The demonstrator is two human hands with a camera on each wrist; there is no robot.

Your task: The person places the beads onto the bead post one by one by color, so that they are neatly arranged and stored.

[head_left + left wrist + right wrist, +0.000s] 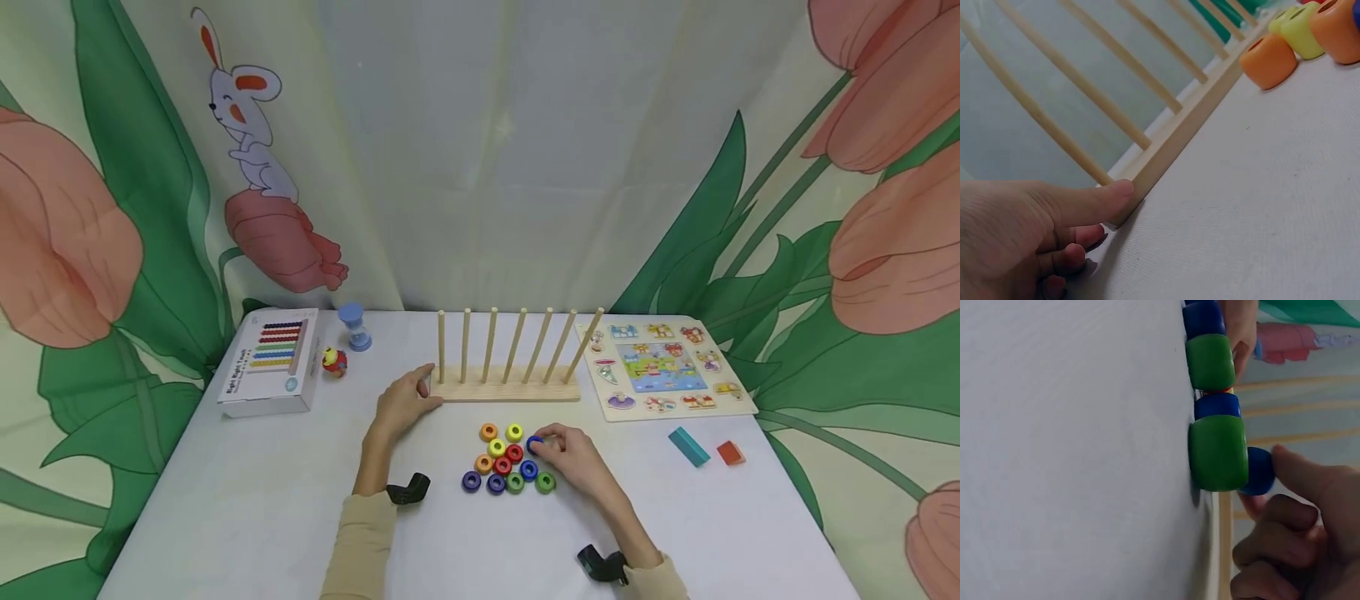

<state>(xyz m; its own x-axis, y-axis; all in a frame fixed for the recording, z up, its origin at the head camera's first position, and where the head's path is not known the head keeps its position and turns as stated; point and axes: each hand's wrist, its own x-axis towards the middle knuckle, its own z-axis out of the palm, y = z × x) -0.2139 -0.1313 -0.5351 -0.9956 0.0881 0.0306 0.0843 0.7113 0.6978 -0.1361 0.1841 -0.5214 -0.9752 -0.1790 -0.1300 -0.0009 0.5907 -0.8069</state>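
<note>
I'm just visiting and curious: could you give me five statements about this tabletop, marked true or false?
1. The right hand holds a blue ring. True.
2. The left hand holds a red ring. False: it holds one end of the wooden stand.
3. Several pegs carry rings. False: all the pegs are bare.
4. The picture board lies on the person's right. True.
5. The stand has four pegs. False: it has seven.
</note>
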